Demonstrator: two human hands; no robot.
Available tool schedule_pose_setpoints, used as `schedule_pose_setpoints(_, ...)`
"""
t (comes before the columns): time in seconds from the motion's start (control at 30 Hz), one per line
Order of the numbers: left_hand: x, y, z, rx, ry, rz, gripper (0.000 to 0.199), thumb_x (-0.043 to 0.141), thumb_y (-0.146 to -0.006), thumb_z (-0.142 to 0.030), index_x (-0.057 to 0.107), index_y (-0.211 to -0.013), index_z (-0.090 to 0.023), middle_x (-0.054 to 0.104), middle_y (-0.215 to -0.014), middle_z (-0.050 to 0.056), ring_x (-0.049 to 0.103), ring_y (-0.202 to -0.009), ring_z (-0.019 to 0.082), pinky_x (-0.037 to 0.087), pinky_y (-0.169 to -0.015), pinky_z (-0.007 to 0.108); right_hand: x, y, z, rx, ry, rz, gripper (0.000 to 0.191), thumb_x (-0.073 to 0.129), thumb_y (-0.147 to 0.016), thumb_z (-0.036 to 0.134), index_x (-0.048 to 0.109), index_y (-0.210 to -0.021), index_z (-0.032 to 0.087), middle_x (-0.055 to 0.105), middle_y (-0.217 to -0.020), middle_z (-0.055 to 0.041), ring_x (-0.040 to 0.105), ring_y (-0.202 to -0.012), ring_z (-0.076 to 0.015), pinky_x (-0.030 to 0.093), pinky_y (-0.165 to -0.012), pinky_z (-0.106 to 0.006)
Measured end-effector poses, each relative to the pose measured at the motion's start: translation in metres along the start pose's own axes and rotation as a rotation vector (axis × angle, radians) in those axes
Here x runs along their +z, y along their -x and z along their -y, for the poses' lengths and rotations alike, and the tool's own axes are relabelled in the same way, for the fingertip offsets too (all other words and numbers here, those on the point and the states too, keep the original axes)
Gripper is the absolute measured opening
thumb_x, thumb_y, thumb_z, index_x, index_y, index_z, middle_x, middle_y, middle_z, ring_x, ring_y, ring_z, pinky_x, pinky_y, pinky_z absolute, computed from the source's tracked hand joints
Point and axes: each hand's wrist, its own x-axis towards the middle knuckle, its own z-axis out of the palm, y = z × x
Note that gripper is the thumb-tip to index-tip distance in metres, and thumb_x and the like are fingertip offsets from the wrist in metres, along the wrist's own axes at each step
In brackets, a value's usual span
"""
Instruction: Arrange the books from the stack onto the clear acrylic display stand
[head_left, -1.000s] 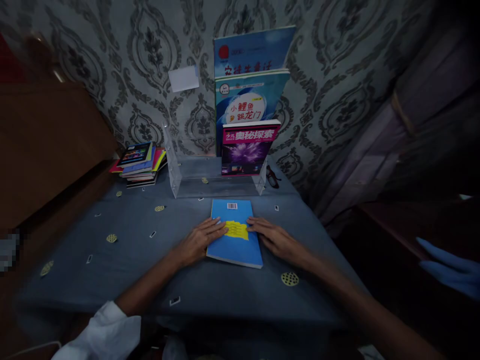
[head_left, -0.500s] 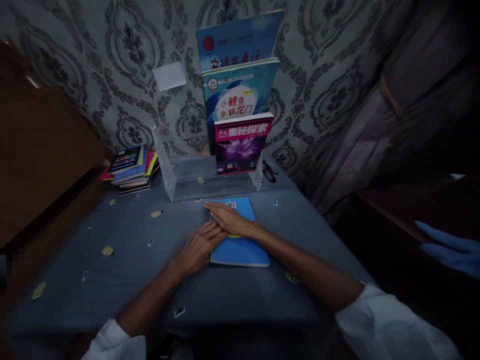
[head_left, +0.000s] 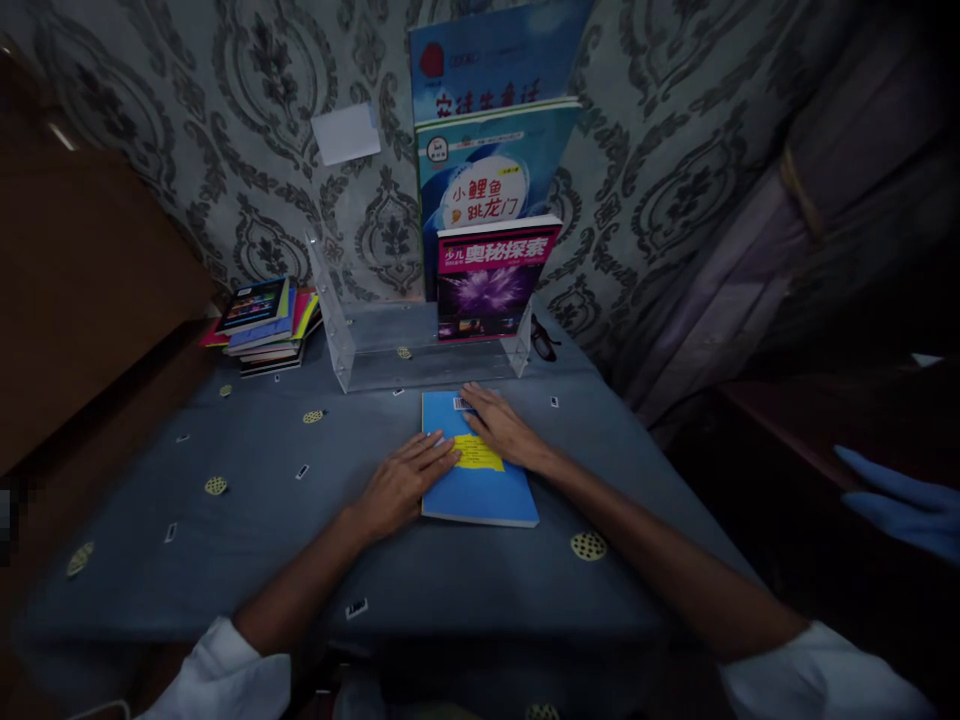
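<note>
A blue book (head_left: 476,500) lies closed on the table, its barcode and a yellow text patch facing up. My left hand (head_left: 401,480) rests flat over the book's left edge, fingertips reaching the yellow patch. Across the upper right of the cover lies my right hand (head_left: 502,425), its fingers stretched towards the barcode. Both hands are open and hold nothing. Just beyond the book stands a clear acrylic rack (head_left: 427,368) with a purple book (head_left: 491,290) leaning in its right part. A teal book (head_left: 487,150) and a taller blue book (head_left: 495,60) stand behind that one.
A pile of books (head_left: 266,325) sits at the table's back left. Dark glasses (head_left: 544,340) lie right of the rack. The patterned wall (head_left: 262,120) rises behind, and a curtain (head_left: 720,270) hangs to the right. A blue glove-like shape (head_left: 900,495) shows at far right.
My right hand has slid right across the cover, away from my left hand, uncovering the yellow patch. My left hand stays near the left edge. The view has shifted slightly.
</note>
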Motion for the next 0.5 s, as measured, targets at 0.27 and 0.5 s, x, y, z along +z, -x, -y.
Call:
schedule_pose_setpoints(0.27,0.000,0.000,-0.001,-0.012,0.023,-0.004,0.070,0.059,-0.089,-0.009,0.036,-0.153,-0.028,0.046,-0.154,0.010,0.033,-0.149,0.025,0.030,-0.122,0.052,-0.009,0.033,0.027,-0.013,0.079,0.077,0.058,0.034,-0.104,0.043,0.038,-0.153,0.014,0.039,-0.158,-0.0181,0.029,-0.150,-0.0293,0.025,-0.122,-0.057)
schedule_pose_setpoints(0.5,-0.002,-0.001,-0.003,-0.014,0.017,0.006,0.066,0.060,-0.088,-0.010,0.041,-0.150,-0.024,0.049,-0.152,0.012,0.037,-0.147,0.026,0.029,-0.122,0.051,-0.012,0.059,0.080,-0.168,0.085,0.105,0.076,0.047,-0.100,0.051,0.011,-0.161,0.023,0.029,-0.163,-0.0139,0.023,-0.152,-0.0286,0.021,-0.124,-0.057)
